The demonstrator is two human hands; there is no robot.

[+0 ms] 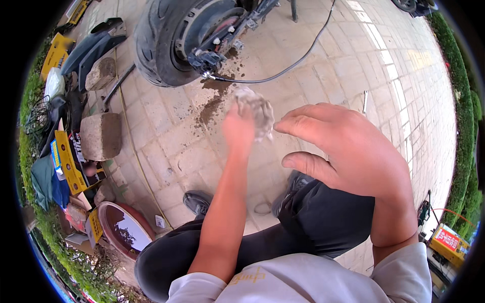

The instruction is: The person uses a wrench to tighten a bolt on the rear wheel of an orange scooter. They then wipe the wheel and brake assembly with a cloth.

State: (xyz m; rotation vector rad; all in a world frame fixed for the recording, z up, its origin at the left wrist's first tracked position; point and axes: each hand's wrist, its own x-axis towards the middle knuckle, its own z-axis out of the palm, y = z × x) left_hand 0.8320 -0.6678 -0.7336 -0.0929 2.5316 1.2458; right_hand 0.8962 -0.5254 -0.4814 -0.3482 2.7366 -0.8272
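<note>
A crumpled greyish-white rag (258, 112) hangs over the paving, and my left hand (239, 127) is closed on it, slightly smeared by motion. My right hand (338, 146) is held nearer to me on the right, thumb and fingers apart, with nothing between them. Its fingertips are close to the rag's right side. Beyond both hands stands a black-tyred wheel (160, 48) of a two-wheeled vehicle. From the brake part (206, 60) at its hub, a black cable (283, 76) curves off to the right. Below the hub, dark wet stains (211, 108) mark the paving.
On the left are two stone blocks (101, 136), dark plastic panels (93, 50), yellow boxes (70, 161) and a reddish basin of water (146, 227). A wrench (365, 102) lies on the paving at right. Another yellow box (448, 245) is at the far right.
</note>
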